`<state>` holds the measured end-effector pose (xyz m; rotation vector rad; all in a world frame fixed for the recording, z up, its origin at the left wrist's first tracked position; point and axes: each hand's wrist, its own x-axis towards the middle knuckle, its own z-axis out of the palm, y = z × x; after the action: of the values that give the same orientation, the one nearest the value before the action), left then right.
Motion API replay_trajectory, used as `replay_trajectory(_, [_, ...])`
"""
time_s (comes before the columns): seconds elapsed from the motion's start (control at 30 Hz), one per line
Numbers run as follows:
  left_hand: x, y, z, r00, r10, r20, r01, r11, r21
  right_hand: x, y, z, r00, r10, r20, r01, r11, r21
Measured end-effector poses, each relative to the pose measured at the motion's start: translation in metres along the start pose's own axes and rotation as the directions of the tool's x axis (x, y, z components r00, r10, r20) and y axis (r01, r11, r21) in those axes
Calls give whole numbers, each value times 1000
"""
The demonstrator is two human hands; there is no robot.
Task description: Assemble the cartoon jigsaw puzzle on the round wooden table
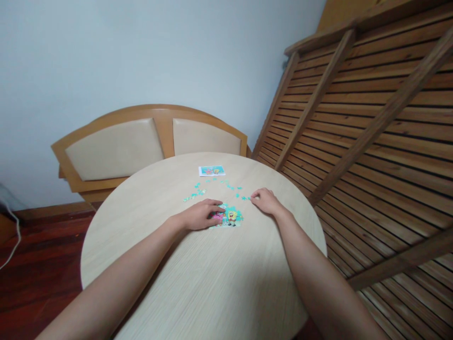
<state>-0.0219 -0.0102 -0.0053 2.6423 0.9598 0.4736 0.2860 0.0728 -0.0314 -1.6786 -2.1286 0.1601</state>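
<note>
A partly joined jigsaw puzzle (231, 216) lies flat on the round table, showing a yellow cartoon figure, a pink one and teal background. My left hand (203, 215) rests on its left side, fingers stretched over the picture and hiding part of it. To the upper right of the puzzle, my right hand (265, 200) has its fingertips closed at a small teal puzzle piece (249, 198) near the tabletop. Several loose teal pieces (230, 187) are scattered in an arc beyond the puzzle, with others (194, 194) at the left.
A picture card (211, 171) with a similar cartoon scene lies toward the far side of the pale round table (198, 274). Behind stands a padded headboard (116, 146) against the wall. A slatted wooden panel (354, 141) leans at the right. A white cable (16, 231) hangs at the left.
</note>
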Motion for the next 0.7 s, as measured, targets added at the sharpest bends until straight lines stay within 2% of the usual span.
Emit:
replay_trajectory(0.13, [1,-1,3,1000,-10,-17,11,999,37,1,1,-1,1000,-22,-2,22,1000,-6])
replay_trajectory(0.4, [0,-1,3,998,-29,-63,31,999,27,-2,-6,-3,997,-15,74,-2,976,218])
replay_trajectory(0.7, [0,-3,3,995,-43,-85,45,999,26,-7,-16,-10,991,-50,127,10,953,302])
